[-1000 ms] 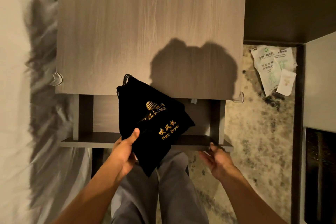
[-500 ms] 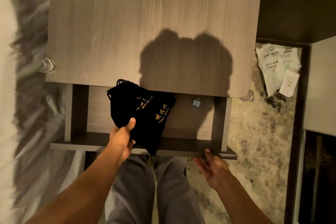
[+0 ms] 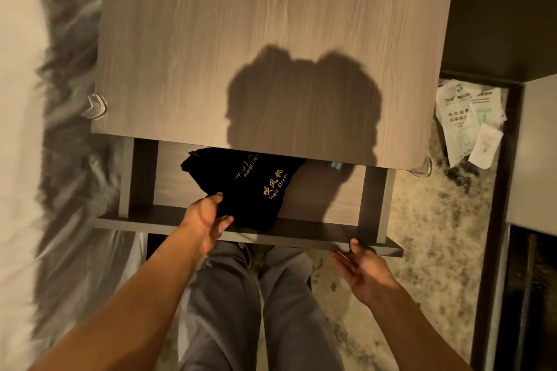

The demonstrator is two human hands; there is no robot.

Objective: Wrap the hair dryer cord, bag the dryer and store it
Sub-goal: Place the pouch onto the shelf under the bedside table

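Note:
A black drawstring bag (image 3: 250,184) with gold "Hair Dryer" lettering lies inside the open drawer (image 3: 301,235) of a wooden nightstand (image 3: 271,39). The bag's far end is tucked under the nightstand top. The dryer itself is hidden in the bag. My left hand (image 3: 208,217) grips the bag's near left corner over the drawer's front panel. My right hand (image 3: 361,268) is at the drawer front's right end, fingers curled at its edge, palm turned up.
A white bed (image 3: 36,129) runs along the left side. Clear corner guards (image 3: 95,105) sit on the nightstand's front corners. White paper packets (image 3: 467,120) lie on the speckled floor (image 3: 422,235) at right, beside a dark cabinet (image 3: 536,159). My grey trouser legs (image 3: 256,310) stand below the drawer.
My left hand has lowered the bag deeper into the drawer, its far end now under the nightstand top. My right hand stays at the drawer front.

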